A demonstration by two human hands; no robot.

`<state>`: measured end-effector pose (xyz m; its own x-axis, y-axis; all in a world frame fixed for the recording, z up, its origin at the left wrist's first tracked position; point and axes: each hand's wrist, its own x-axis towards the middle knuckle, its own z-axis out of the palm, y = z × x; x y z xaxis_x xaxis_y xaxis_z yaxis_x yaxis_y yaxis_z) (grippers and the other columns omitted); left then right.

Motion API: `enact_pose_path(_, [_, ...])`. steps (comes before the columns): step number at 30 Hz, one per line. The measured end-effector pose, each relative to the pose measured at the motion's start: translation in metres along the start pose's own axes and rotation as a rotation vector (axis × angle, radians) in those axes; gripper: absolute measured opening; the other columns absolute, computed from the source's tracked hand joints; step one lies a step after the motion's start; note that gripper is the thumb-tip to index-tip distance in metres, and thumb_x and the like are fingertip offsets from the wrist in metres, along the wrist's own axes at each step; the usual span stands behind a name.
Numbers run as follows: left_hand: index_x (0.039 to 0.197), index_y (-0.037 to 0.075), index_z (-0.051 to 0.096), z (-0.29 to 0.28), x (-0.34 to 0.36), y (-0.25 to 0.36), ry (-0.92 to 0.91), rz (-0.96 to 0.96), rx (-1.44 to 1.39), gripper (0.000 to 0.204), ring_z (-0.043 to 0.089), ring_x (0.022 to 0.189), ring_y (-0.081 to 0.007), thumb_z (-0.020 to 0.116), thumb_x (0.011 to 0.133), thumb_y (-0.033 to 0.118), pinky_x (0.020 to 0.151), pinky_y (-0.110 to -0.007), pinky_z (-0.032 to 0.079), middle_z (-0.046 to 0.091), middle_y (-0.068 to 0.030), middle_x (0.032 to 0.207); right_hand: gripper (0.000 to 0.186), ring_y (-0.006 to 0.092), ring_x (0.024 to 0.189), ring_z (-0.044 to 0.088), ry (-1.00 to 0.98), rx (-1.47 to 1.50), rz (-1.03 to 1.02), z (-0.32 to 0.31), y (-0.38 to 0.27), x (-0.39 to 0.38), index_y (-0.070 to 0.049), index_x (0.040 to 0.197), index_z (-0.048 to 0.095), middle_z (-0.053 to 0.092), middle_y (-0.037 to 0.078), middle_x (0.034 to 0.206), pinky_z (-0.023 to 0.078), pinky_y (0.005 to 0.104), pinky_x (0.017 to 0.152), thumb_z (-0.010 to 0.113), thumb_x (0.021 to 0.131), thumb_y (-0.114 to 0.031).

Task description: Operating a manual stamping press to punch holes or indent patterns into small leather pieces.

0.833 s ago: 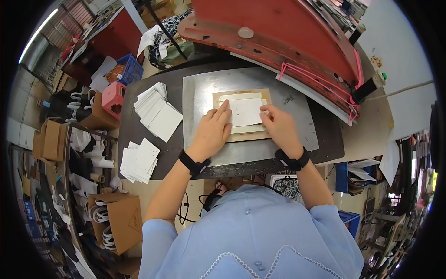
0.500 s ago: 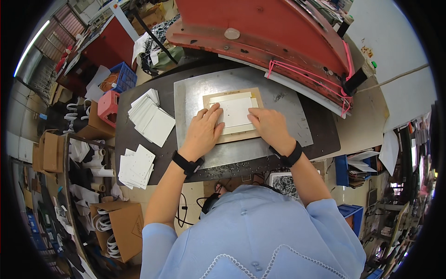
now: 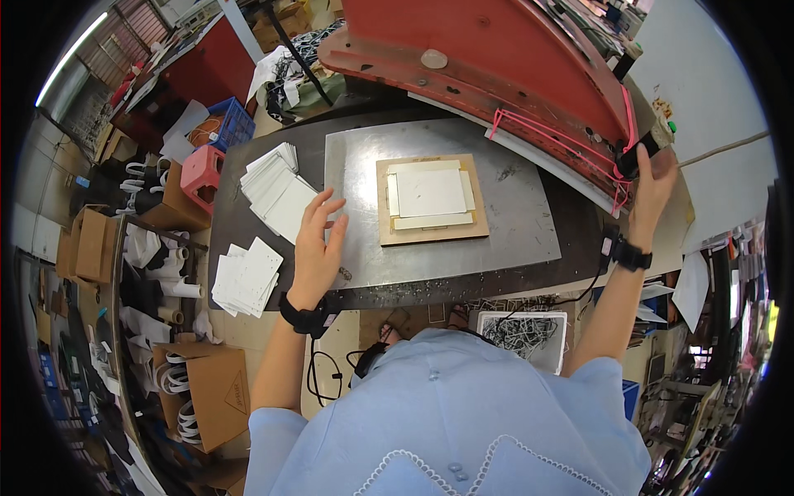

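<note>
On a wooden die board (image 3: 383,198) rests a white card (image 3: 431,193), with pale strips along the board's edges. The board lies on a grey metal plate (image 3: 521,240) in the middle of the dark table. My left hand (image 3: 317,252) is raised over the plate's left edge, fingers apart and holding nothing. To the right, my right hand (image 3: 652,194) is at the black handle (image 3: 630,162) on the end of the red press arm (image 3: 488,66); its thumb and fingers are around it. A fanned stack of white cards (image 3: 277,194) lies left of the plate.
A second pile of white cards (image 3: 248,277) lies at the table's left front. Pink cord (image 3: 552,142) runs along the press arm. Beneath the table's front edge stands a white bin (image 3: 546,335) of scraps. A red stool (image 3: 201,178) and blue crate (image 3: 231,124) stand left.
Both hands have left the card and board. My left hand moved left and opened out; my right hand moved right and up to the press handle. The card stays on the board.
</note>
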<state>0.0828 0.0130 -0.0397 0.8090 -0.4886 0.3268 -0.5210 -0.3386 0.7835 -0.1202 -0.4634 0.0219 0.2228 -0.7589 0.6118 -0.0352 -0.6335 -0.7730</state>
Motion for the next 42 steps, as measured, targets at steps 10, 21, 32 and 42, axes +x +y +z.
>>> enact_pose_path(10, [0.110, 0.000, 0.067, 0.005, -0.031, 0.049, -0.423, 0.005, -0.144, 0.019, 0.068, 0.087, -0.0165, 0.059, 0.094, 0.007, 0.076, -0.027, 0.052, 0.071, -0.0104, 0.104, 0.055, 0.0194, 0.097, 0.058, -0.075, 0.074, 0.151, 0.014, -0.005, -0.019, 0.006, 0.123, 0.052, 0.060, 0.011, 0.109, 0.046, 0.0305, 0.088, 0.075, 0.081, -0.019])
enact_pose_path(21, [0.115, 0.001, 0.065, 0.025, -0.018, 0.116, -0.436, 0.279, -0.339, 0.023, 0.068, 0.085, -0.0164, 0.062, 0.093, 0.006, 0.075, -0.027, 0.053, 0.071, -0.0099, 0.107, 0.050, 0.0180, 0.104, 0.059, -0.461, -0.163, 0.022, -0.032, -0.096, -0.124, 0.004, 0.133, 0.051, 0.063, 0.013, 0.119, 0.044, 0.0317, 0.092, 0.062, 0.095, -0.027])
enact_pose_path(32, [0.137, -0.004, 0.043, 0.046, -0.004, 0.184, -0.250, 0.317, -0.850, 0.055, 0.062, 0.103, -0.0199, 0.053, 0.100, 0.035, 0.091, -0.035, 0.048, 0.063, -0.0180, 0.122, 0.050, 0.0233, 0.130, 0.047, -0.132, 0.111, 0.002, -0.038, -0.073, -0.009, 0.000, 0.140, 0.047, 0.050, 0.015, 0.139, 0.033, 0.0350, 0.110, 0.051, 0.102, -0.033])
enact_pose_path(42, [0.115, -0.002, 0.054, -0.034, -0.017, 0.151, 0.015, 0.000, -0.849, 0.053, 0.051, 0.059, -0.0146, 0.038, 0.098, 0.045, 0.060, -0.027, 0.043, 0.054, -0.0067, 0.064, 0.040, 0.0174, 0.075, 0.064, -0.195, 0.744, 0.334, 0.010, -0.127, -0.043, 0.001, 0.121, 0.058, 0.066, 0.009, 0.083, 0.052, 0.0277, 0.071, 0.054, 0.097, -0.031])
